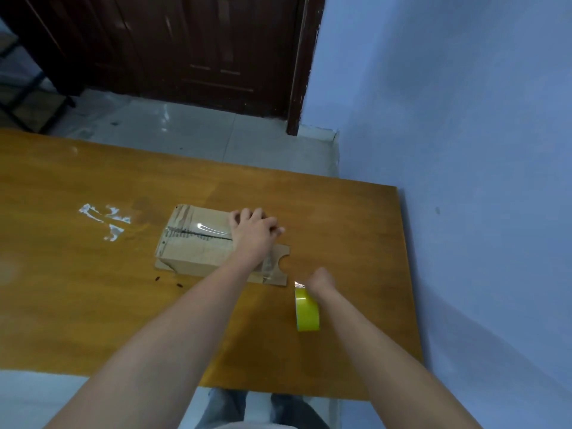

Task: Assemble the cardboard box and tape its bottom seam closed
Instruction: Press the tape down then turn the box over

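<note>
Our left hand (252,226) presses flat, fingers spread, on the taped box (198,243). Our right hand (320,278) pinches the tape (306,309) on the table (93,289). We read no lettering.

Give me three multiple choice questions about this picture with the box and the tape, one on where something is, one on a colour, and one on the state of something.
1. Where is the left hand?
A. on top of the box
B. flat on the bare table
C. under the table

2. What colour is the roll of tape?
A. red
B. yellow
C. black

3. How does the roll of tape sit?
A. standing on its edge
B. stacked on the box
C. hanging off the table edge

Answers:
1 A, the hand presses on the box top at its right end.
2 B, the roll's outer face is bright yellow.
3 A, it stands on edge on the table by the right hand.
</note>
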Action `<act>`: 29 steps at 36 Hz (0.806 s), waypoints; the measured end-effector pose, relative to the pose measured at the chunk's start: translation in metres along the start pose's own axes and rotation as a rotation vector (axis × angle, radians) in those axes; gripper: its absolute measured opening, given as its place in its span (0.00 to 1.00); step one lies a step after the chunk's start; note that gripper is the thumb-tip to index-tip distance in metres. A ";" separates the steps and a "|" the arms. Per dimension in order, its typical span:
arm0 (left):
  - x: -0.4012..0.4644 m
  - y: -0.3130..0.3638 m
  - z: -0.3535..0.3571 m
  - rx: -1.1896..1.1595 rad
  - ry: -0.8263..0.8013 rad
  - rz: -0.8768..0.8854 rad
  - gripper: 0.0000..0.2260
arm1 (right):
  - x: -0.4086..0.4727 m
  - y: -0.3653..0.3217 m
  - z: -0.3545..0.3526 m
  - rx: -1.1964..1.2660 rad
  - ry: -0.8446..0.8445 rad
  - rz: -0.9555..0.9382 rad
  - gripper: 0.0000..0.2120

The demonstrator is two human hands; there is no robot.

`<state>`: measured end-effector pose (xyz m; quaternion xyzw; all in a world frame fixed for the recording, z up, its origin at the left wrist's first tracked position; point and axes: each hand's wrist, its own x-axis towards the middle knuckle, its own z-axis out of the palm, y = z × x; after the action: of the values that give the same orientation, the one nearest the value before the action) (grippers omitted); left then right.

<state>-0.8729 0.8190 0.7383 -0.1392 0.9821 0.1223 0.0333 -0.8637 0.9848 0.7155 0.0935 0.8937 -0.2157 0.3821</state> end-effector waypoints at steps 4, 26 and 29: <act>-0.001 -0.001 0.002 0.008 0.022 0.015 0.17 | -0.001 -0.009 0.010 0.111 0.027 0.033 0.16; -0.011 -0.019 -0.008 -0.712 0.164 0.005 0.19 | 0.016 0.015 0.008 0.233 0.171 0.073 0.08; -0.009 -0.017 -0.005 -0.684 0.159 -0.005 0.19 | 0.021 0.014 0.008 0.228 0.180 0.086 0.08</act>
<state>-0.8593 0.8040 0.7406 -0.1539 0.8836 0.4327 -0.0918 -0.8680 0.9932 0.6913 0.1933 0.8893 -0.2903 0.2960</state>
